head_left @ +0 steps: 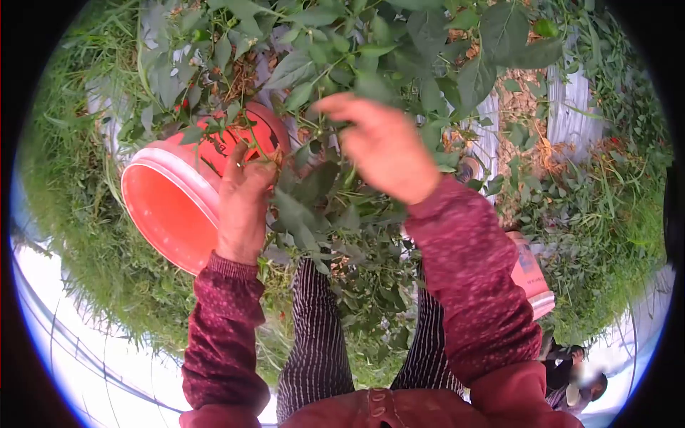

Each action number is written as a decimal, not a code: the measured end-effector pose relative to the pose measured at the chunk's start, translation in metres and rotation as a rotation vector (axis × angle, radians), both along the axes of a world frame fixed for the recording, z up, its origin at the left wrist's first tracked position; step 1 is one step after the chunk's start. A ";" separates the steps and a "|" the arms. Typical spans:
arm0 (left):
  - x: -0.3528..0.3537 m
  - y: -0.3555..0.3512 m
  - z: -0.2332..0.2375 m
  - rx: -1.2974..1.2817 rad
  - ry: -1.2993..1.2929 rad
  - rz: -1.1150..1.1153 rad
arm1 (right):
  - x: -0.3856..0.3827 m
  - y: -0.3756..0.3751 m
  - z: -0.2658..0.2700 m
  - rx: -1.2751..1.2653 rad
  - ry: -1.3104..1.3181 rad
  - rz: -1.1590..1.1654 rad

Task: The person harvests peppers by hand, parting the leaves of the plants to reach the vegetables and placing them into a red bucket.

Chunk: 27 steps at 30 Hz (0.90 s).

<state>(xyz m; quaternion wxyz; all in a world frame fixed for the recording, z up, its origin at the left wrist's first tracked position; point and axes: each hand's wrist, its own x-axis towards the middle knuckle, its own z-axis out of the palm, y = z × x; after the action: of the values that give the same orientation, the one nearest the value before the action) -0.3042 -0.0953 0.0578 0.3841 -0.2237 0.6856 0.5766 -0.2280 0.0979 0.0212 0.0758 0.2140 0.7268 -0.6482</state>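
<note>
Leafy green pepper plants (307, 71) fill the top and middle of the view. My left hand (246, 196) is closed in front of a red bucket (168, 207), its fingers pinched around a thin green stem. The bucket lies tilted at the left, its open mouth toward the lower left, and the part of its inside that shows holds nothing visible. My right hand (389, 146), blurred by motion, is among the leaves right of the left hand, with its fingers stretched out and apart. Nothing shows in it.
A second pink-red bucket (529, 274) stands tilted at the right, partly behind my right sleeve. People (574, 378) are at the lower right. Strips of pale plastic sheet (571, 107) and dry soil (519, 107) show between plants. Tall grass (64, 171) borders the left.
</note>
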 end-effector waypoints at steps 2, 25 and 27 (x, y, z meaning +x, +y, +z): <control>-0.002 -0.002 -0.005 0.026 0.000 -0.013 | 0.023 0.021 -0.007 -0.132 -0.073 -0.219; 0.029 -0.013 -0.073 0.242 0.049 0.109 | 0.100 -0.068 0.048 0.344 0.084 -0.064; 0.028 -0.004 -0.073 0.383 -0.006 0.296 | 0.099 -0.069 0.056 0.354 0.177 -0.056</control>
<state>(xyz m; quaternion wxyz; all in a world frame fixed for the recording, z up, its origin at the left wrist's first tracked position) -0.2760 -0.0990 -0.0153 0.3328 -0.2466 0.5224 0.7453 -0.1286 0.0286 0.0767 -0.0452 0.1862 0.8271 -0.5284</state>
